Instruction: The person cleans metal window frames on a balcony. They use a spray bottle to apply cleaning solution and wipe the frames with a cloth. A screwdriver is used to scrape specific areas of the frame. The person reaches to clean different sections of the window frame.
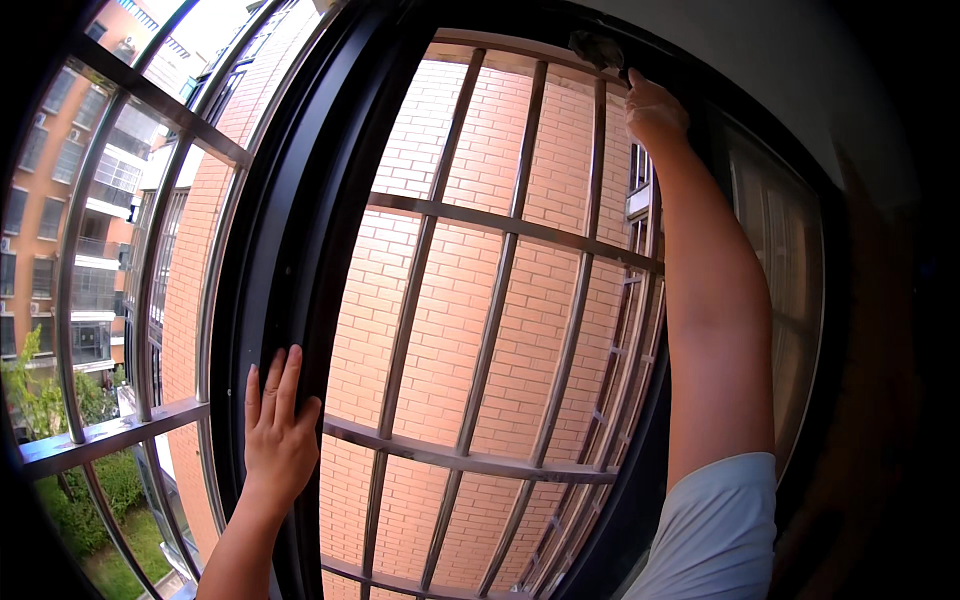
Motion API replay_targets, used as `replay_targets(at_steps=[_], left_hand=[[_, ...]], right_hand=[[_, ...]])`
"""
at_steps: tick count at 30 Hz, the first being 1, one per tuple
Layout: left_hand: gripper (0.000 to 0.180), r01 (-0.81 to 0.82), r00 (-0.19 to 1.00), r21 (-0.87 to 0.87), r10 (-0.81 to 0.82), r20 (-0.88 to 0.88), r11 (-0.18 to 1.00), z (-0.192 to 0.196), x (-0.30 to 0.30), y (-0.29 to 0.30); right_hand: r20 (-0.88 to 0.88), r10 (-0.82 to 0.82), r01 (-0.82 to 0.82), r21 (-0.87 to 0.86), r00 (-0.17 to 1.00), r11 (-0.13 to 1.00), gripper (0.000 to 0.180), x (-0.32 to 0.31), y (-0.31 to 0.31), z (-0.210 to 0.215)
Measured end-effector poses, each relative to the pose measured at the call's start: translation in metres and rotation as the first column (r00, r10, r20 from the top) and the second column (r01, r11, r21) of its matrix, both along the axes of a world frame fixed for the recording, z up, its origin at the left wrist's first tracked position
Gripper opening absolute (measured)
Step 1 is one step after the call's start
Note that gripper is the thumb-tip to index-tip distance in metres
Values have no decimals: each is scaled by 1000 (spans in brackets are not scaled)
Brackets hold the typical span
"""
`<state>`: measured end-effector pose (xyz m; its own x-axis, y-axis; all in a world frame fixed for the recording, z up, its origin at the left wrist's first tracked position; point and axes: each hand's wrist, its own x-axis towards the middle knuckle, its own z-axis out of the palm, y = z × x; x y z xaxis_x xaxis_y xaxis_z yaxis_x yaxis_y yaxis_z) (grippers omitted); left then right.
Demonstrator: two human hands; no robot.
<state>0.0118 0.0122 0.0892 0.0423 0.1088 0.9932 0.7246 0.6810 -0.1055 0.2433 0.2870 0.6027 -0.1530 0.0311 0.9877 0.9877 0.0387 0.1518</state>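
Up high, right hand (655, 108) presses grey cloth (596, 47); left hand (277, 432) braces black frame (290, 230).

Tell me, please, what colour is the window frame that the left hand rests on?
Black, seen in the head view: the window frame under the left hand.

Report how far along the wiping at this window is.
Done: nothing can be read as finished; no clear difference shows between wiped and unwiped parts of the dark window frame. In hand: the right hand reaches to the top of the frame beside a grey cloth, while the left hand lies flat on the frame's upright. Left: probably the rest of the frame and the metal bars.
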Motion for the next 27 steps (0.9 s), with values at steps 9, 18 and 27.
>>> replay_targets(at_steps=[9, 18, 27], left_hand=[[11, -5, 1000, 1, 5, -4, 1000, -1, 2, 1], [13, -26, 1000, 10, 26, 7, 1000, 0, 1, -2], [16, -28, 1000, 21, 28, -13, 999, 0, 3, -3]], right_hand=[[-294, 291, -319, -53, 911, 946, 29, 14, -70, -61], [-341, 477, -486, 64, 810, 871, 23, 14, -69, -100], [-239, 580, -541, 212, 779, 814, 28, 17, -76, -151]])
